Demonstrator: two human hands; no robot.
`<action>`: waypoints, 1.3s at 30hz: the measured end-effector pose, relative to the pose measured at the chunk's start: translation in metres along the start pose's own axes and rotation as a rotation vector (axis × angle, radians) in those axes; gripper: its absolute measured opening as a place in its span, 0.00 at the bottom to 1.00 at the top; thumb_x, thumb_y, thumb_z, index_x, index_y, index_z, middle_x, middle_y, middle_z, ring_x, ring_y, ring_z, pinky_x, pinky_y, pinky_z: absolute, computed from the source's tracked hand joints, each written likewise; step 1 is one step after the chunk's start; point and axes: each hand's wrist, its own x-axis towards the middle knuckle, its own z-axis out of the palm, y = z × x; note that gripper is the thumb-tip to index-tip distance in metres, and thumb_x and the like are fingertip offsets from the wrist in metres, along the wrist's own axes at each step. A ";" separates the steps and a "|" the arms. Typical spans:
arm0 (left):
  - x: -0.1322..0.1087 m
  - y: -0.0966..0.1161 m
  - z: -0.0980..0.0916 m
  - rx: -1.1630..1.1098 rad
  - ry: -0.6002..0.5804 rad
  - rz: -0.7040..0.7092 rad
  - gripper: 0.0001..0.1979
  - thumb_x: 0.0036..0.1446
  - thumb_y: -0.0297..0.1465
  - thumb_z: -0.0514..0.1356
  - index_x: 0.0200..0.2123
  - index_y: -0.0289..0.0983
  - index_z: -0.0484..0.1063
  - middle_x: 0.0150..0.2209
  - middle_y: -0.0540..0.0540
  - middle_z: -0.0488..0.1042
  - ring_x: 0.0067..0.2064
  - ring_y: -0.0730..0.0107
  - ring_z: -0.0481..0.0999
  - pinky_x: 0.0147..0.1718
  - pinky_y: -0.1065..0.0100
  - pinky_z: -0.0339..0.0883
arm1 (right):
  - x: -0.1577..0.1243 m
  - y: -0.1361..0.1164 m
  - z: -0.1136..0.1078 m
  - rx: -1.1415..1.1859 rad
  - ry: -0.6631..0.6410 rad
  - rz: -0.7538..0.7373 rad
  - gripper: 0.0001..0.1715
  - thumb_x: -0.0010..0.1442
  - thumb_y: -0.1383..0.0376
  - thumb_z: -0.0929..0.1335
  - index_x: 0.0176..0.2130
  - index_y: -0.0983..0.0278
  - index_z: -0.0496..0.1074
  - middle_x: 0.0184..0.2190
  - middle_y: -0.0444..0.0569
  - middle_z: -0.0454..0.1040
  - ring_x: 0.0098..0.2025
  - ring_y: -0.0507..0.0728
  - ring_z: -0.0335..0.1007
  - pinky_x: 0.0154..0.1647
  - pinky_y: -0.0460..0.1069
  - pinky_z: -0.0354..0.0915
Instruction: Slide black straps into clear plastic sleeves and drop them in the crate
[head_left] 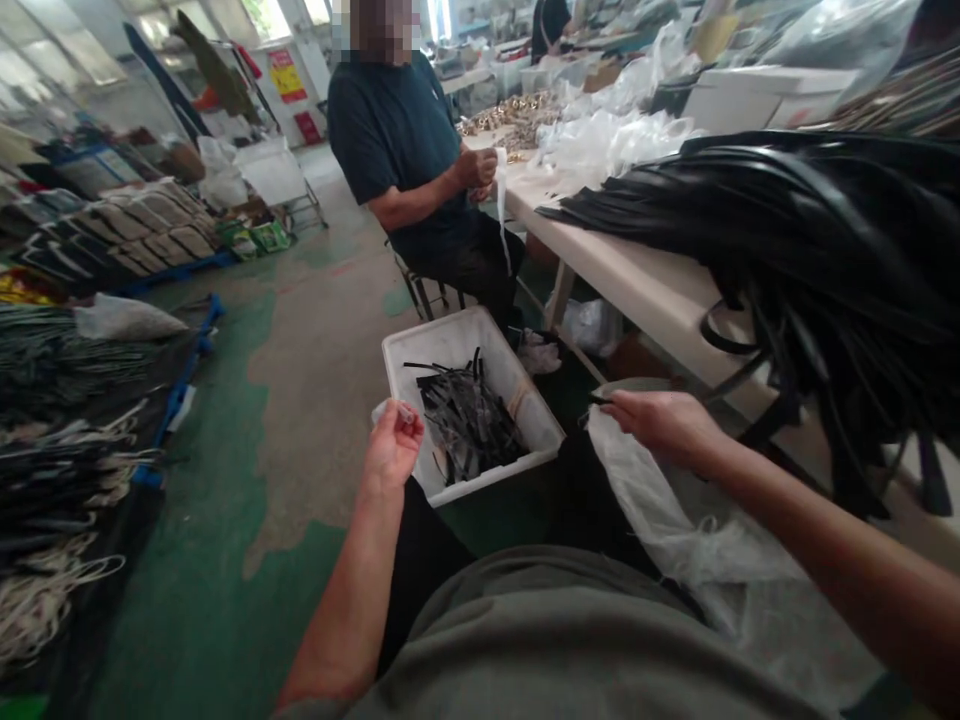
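My left hand is closed at the near left rim of a white plastic bin. A small whitish scrap shows at its fingers; what kind it is I cannot tell. Dark strips lie in a loose heap inside the bin. My right hand is pinched shut at the mouth of a white woven sack. From its fingertips pokes the short end of a black strip. Most of that strip is hidden.
Long black strips pile over the edge of a table on my right. A co-worker sits ahead, holding a white strip. Clear plastic bags lie on the table. Bundled cords sit on a blue pallet at left.
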 end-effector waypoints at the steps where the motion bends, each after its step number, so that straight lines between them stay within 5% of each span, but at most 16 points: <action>1: -0.001 -0.004 0.004 -0.008 -0.004 -0.018 0.10 0.54 0.33 0.66 0.25 0.35 0.70 0.24 0.53 0.74 0.25 0.79 0.75 0.28 0.75 0.69 | -0.008 -0.019 0.003 -0.018 -0.092 -0.104 0.19 0.61 0.54 0.68 0.23 0.59 0.66 0.18 0.49 0.69 0.21 0.53 0.63 0.25 0.51 0.45; 3: -0.003 -0.011 0.013 -0.027 -0.005 -0.051 0.09 0.54 0.33 0.66 0.27 0.36 0.71 0.26 0.52 0.76 0.27 0.78 0.76 0.29 0.75 0.70 | -0.021 -0.058 0.009 0.018 -0.252 -0.262 0.19 0.64 0.54 0.65 0.24 0.59 0.66 0.20 0.49 0.70 0.22 0.54 0.64 0.25 0.51 0.46; 6: -0.008 -0.019 0.023 -0.050 -0.028 -0.096 0.07 0.56 0.33 0.64 0.30 0.36 0.73 0.29 0.50 0.78 0.29 0.77 0.77 0.30 0.75 0.71 | -0.028 -0.104 0.018 0.041 -0.339 -0.308 0.22 0.66 0.53 0.60 0.27 0.60 0.69 0.23 0.50 0.73 0.26 0.55 0.68 0.27 0.50 0.49; 12: -0.015 -0.040 0.030 -0.013 -0.096 -0.139 0.06 0.55 0.34 0.65 0.32 0.37 0.73 0.30 0.51 0.78 0.30 0.75 0.78 0.32 0.73 0.72 | -0.015 -0.145 0.033 -0.018 -0.352 -0.270 0.25 0.69 0.51 0.56 0.36 0.62 0.73 0.33 0.54 0.79 0.35 0.58 0.74 0.30 0.49 0.54; 26: -0.026 -0.059 0.038 0.004 -0.190 -0.163 0.07 0.52 0.32 0.67 0.30 0.36 0.74 0.29 0.49 0.79 0.30 0.71 0.79 0.29 0.72 0.74 | -0.014 -0.138 0.047 0.003 -0.408 -0.264 0.27 0.69 0.51 0.54 0.40 0.61 0.74 0.37 0.54 0.79 0.38 0.60 0.76 0.35 0.49 0.61; 33: -0.033 -0.074 0.039 0.101 -0.285 -0.112 0.11 0.43 0.32 0.72 0.29 0.34 0.76 0.27 0.49 0.78 0.25 0.76 0.75 0.24 0.77 0.70 | 0.001 -0.138 0.050 0.149 -0.439 -0.255 0.24 0.69 0.54 0.55 0.52 0.57 0.72 0.38 0.49 0.80 0.41 0.59 0.75 0.36 0.48 0.61; 39: -0.009 -0.053 0.035 -0.009 -0.091 -0.075 0.05 0.54 0.29 0.66 0.30 0.34 0.74 0.28 0.51 0.78 0.27 0.78 0.76 0.26 0.77 0.70 | -0.007 -0.114 0.028 0.192 -0.396 -0.249 0.27 0.62 0.57 0.65 0.60 0.57 0.64 0.40 0.48 0.79 0.41 0.58 0.75 0.37 0.47 0.60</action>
